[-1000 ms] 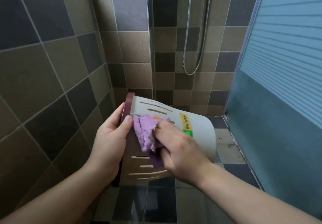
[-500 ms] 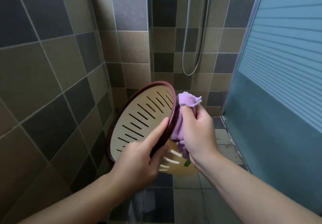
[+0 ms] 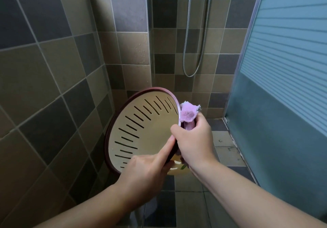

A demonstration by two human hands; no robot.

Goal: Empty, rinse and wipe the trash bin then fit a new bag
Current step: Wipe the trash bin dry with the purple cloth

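The bin (image 3: 141, 130) is held tilted above the floor (image 3: 191, 208), its open mouth turned toward the camera. Its lower rim is pinched by the left hand (image 3: 146, 172), index finger extended along it. Just right of the rim, a cloth (image 3: 188, 114) is clamped in the right hand (image 3: 194, 142). A shower hose (image 3: 196, 50) hangs beyond.
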